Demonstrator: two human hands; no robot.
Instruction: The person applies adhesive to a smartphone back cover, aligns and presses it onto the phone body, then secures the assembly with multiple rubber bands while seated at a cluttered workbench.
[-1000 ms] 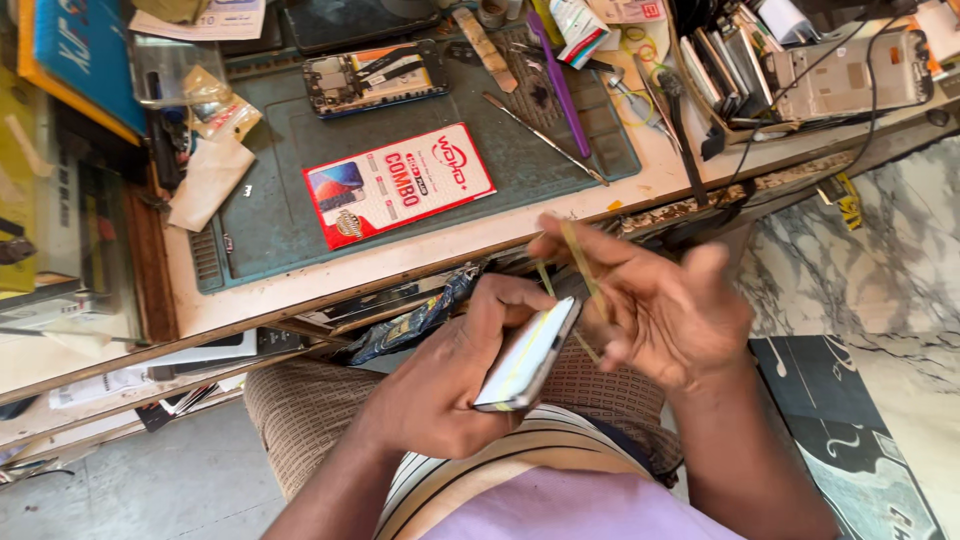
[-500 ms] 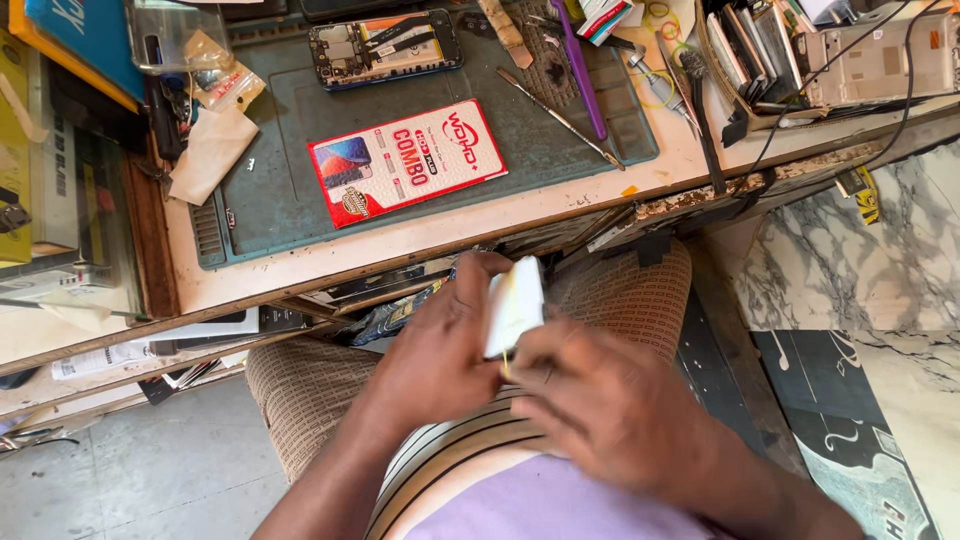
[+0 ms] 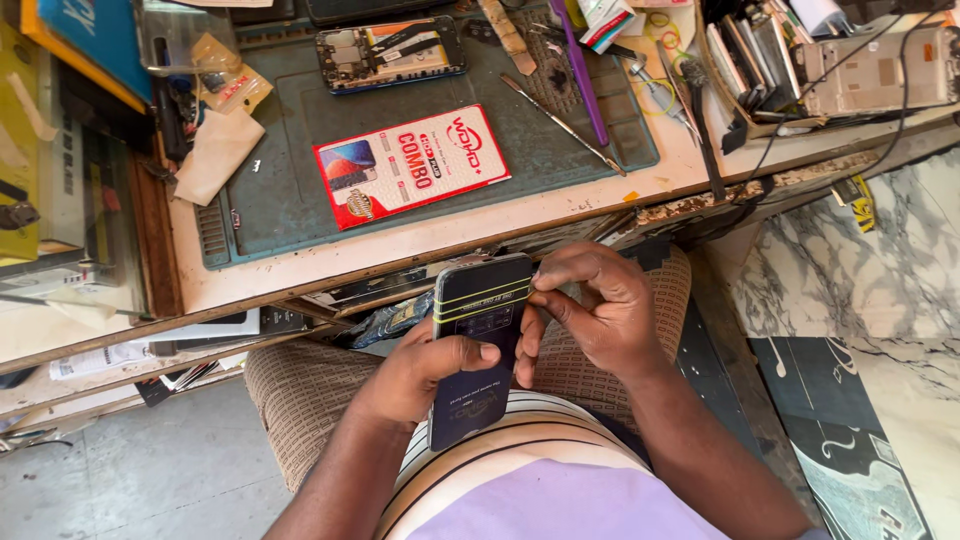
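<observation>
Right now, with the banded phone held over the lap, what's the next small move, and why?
Probably nudge the upper yellow rubber band straight with the right hand. The left hand already grips the dark phone from its side, the bands cross its upper part, and the right fingers sit at that edge.

A flat red and white rectangular package (image 3: 412, 165) lay on the green work mat (image 3: 290, 190). Near the mat's left corner sat a small clear packet (image 3: 228, 85) with a red label. A blue box (image 3: 95, 40) stood at the bench's left edge.
</observation>
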